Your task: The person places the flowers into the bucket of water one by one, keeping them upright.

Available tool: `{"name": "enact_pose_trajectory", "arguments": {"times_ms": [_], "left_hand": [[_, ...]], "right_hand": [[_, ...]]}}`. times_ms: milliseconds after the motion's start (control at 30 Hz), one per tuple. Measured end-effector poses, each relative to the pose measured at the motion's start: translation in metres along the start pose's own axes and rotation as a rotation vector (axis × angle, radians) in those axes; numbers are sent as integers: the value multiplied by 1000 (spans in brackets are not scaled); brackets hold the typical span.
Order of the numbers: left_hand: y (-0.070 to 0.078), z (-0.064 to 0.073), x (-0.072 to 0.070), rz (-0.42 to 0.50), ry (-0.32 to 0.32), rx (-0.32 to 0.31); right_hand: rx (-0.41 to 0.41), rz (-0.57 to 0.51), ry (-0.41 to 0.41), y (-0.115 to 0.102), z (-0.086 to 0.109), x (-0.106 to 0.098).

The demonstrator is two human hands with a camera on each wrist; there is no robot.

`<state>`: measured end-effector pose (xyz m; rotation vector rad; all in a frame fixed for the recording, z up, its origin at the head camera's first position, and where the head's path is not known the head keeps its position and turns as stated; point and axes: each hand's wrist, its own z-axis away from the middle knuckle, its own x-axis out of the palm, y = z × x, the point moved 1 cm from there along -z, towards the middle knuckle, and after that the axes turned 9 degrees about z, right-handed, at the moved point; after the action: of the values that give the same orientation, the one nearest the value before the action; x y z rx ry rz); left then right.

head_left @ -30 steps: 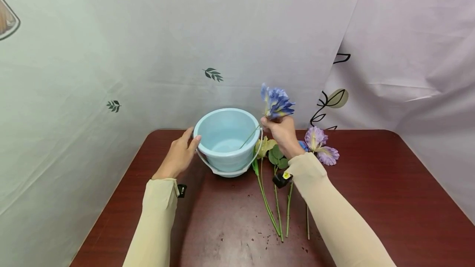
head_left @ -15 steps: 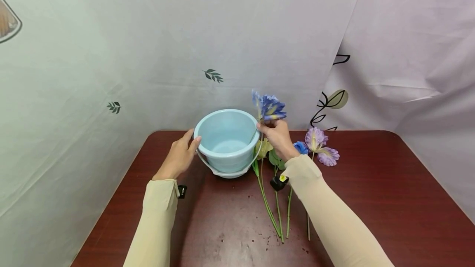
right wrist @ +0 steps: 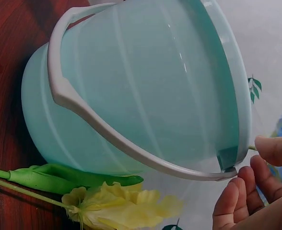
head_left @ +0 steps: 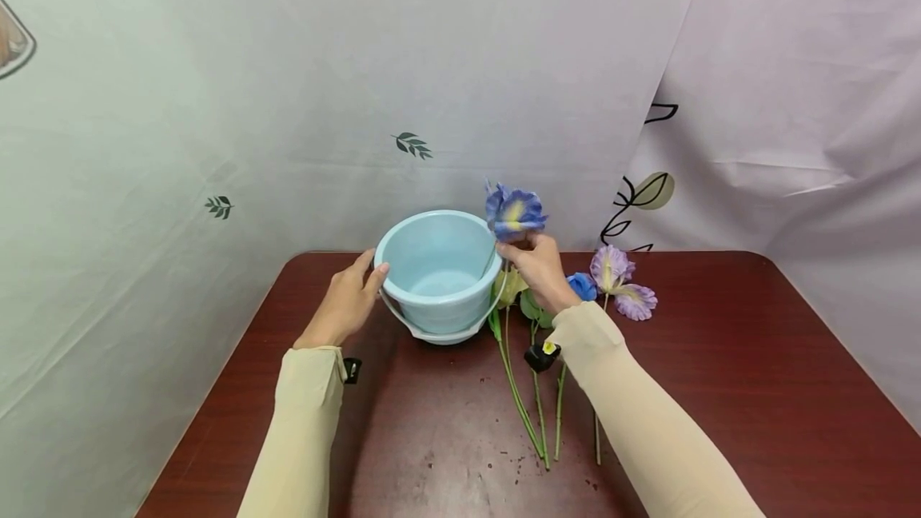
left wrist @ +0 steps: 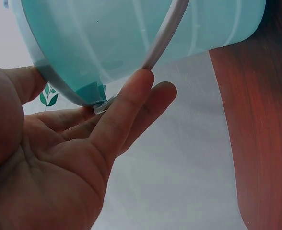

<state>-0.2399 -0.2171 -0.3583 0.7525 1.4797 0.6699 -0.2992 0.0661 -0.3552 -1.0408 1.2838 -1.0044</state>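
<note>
A light blue bucket (head_left: 439, 314) stands at the back of the table, its pale handle (right wrist: 112, 136) hanging down in front. At its left side, my left hand (head_left: 344, 304) holds the rim; in the left wrist view the thumb is on one side of the rim, the fingers (left wrist: 126, 112) on the other. My right hand (head_left: 540, 272) pinches the stem of a blue iris (head_left: 515, 214) at the bucket's right rim. The stem slants down inside the bucket, with the bloom above the rim. In the right wrist view, fingertips (right wrist: 227, 191) lie close to the handle's end.
Right of the bucket lie a yellow flower (head_left: 512, 290), a green-leaved stem (head_left: 536, 306), a blue flower (head_left: 582, 287) and a purple iris (head_left: 612, 266), stems toward the front. Behind the dark red table (head_left: 719, 358) hangs a pale printed cloth (head_left: 460, 86).
My right hand has moved left and slightly down to the bucket's rim with the blue iris, whose bloom has turned and lowered. The left hand and bucket stay in place.
</note>
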Motion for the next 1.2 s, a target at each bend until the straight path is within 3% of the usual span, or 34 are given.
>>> {"name": "enact_pose_trajectory", "arguments": {"times_ms": [300,733,1200], "left_hand": [[-1,0,-1,-2,-1,-3],[-1,0,-1,7,-1,5],[0,0,-1,7,-4,10]], "right_hand": [[-41,23,-1,4,3,-12],[-10,54,116,20,2,-51],[36,120,183,37,3,-81]]}}
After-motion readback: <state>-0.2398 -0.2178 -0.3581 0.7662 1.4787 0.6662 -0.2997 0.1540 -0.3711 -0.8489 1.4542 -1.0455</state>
